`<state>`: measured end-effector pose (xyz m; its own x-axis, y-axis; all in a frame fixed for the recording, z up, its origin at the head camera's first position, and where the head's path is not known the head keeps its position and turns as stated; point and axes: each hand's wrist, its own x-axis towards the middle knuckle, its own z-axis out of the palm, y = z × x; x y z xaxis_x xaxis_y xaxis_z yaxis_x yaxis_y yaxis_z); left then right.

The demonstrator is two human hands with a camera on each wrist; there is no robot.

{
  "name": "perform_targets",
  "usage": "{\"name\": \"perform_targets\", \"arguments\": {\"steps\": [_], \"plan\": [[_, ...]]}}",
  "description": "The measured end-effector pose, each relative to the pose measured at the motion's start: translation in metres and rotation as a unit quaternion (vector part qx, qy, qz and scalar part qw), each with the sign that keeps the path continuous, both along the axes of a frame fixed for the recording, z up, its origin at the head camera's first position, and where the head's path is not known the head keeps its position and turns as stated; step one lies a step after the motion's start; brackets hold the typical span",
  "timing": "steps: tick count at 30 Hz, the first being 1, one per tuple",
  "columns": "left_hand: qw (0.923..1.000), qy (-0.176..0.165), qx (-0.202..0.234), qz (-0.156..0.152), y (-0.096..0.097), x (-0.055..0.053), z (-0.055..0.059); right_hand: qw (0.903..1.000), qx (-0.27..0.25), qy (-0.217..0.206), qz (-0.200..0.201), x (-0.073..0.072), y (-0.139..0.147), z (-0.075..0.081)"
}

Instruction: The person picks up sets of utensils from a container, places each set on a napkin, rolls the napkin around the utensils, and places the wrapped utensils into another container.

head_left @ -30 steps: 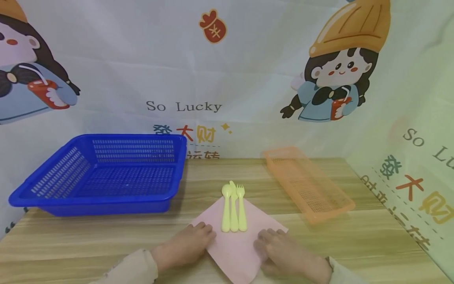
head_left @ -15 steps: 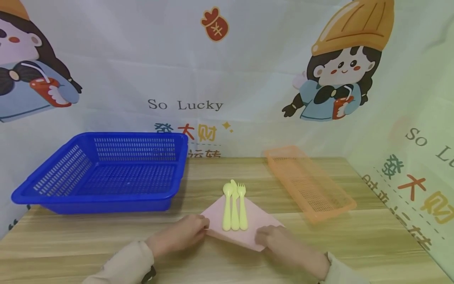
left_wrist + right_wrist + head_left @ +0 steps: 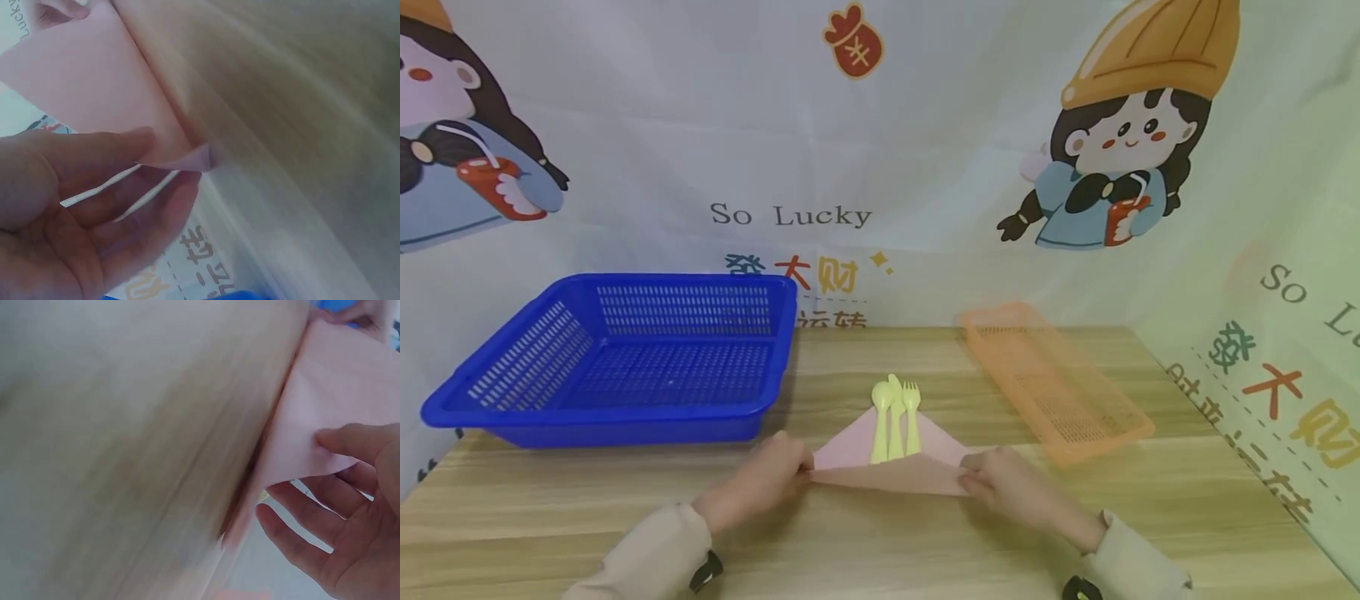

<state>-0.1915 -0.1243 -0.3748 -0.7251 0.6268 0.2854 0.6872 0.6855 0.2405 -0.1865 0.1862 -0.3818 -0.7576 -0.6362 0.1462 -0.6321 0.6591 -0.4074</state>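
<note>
A pink napkin (image 3: 887, 477) lies on the table with its near part folded up over the handle ends of three pale yellow pieces of cutlery. These are a spoon (image 3: 882, 408), a knife (image 3: 896, 421) and a fork (image 3: 912, 408), side by side with their heads beyond the napkin's far corner. My left hand (image 3: 767, 475) pinches the napkin's left end; in the left wrist view the thumb lies on the pink sheet (image 3: 94, 81) with fingers beneath. My right hand (image 3: 1018, 485) pinches the right end, thumb on top of the sheet (image 3: 337, 381) in the right wrist view.
A deep blue plastic basket (image 3: 625, 421) stands at the back left of the wood-grain table (image 3: 880, 550). At the back right lies a shallow orange basket (image 3: 1060, 379). A printed cloth (image 3: 940, 167) hangs behind and along the right side.
The napkin's near corner, which pointed toward me, has been folded away and up, and the fold now covers the handle ends. Both hands have moved outward and slightly farther from me.
</note>
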Motion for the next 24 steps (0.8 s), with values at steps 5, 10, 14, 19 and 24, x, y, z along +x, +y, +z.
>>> {"name": "perform_targets", "arguments": {"steps": [5,10,14,19,24], "plan": [[0.9985,-0.018,-0.005,0.051,-0.004,0.001,0.003,0.9959,-0.054,-0.054,-0.05,-0.008,0.0,0.0],[0.9946,-0.054,0.004,0.089,-0.005,0.001,0.004,0.9898,-0.073,-0.086,-0.087,-0.015,-0.003,0.0],[0.9872,-0.088,0.013,0.133,-0.005,0.002,0.003,0.9876,-0.083,-0.094,-0.094,-0.019,-0.006,0.002],[0.9806,-0.103,0.02,0.166,-0.006,0.004,0.001,0.9838,-0.107,-0.122,-0.077,-0.021,-0.005,0.002],[0.9801,-0.1,0.01,0.171,-0.009,0.004,0.001,0.9778,-0.141,-0.152,-0.029,-0.019,0.001,0.004]]}}
